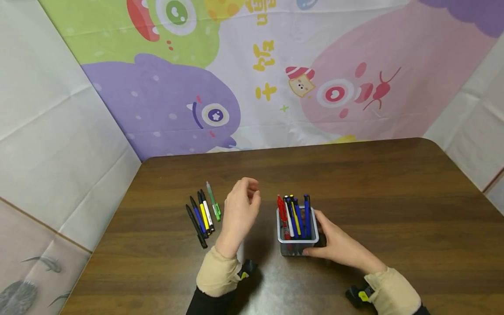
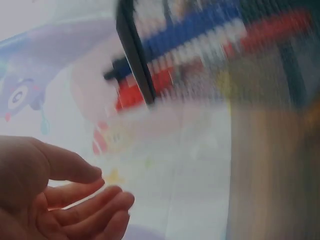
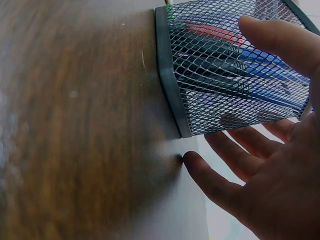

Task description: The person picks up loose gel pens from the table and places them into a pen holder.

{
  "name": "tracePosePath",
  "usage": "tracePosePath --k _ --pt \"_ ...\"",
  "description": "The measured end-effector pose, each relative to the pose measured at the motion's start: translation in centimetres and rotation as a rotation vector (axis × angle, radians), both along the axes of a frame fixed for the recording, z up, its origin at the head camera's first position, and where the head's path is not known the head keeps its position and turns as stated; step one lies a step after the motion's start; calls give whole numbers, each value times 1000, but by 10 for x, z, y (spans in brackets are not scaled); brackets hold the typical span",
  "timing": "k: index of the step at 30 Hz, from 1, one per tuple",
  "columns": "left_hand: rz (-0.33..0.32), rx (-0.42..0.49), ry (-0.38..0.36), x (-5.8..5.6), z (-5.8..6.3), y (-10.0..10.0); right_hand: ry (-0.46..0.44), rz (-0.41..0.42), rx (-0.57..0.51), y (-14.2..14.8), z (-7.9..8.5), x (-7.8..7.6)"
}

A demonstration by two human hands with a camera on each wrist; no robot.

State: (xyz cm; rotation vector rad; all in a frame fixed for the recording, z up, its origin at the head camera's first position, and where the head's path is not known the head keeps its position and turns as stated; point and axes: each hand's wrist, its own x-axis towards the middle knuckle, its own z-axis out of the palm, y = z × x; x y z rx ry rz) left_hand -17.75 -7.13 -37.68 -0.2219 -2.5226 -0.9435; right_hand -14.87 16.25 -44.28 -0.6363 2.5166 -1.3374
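A black mesh pen holder stands at the middle of the table, packed with upright pens, among them a red pen, a white one and several blue ones. From its right side my right hand grips it, thumb on one mesh wall and fingers round another. My left hand hovers to the left of the holder with loosely bent fingers and nothing in them. Left of that hand lie several pens: a green pen, a white pen, a yellow pen, a blue pen and a black pen.
The brown wooden table carries all of this. Behind it hangs a cartoon-printed cloth, and pale panels close off the left and right sides. Each wrist wears a beige band with a small black camera.
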Motion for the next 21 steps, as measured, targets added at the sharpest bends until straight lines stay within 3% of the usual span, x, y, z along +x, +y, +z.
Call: tracePosePath --k 5,9,12,17,21 --pt "199 -252 105 -9 -10 -20 -31 -7 0 0 0 1" --pt "281 -371 110 -13 -18 -35 -32 -10 0 0 0 1" --pt "307 -412 8 -13 -23 -44 -16 -3 -1 0 1 1" --pt "335 -370 -281 -13 -31 -54 -3 3 4 0 1 1" --pt "368 -324 -368 -15 -38 -56 -11 1 1 0 1 1"
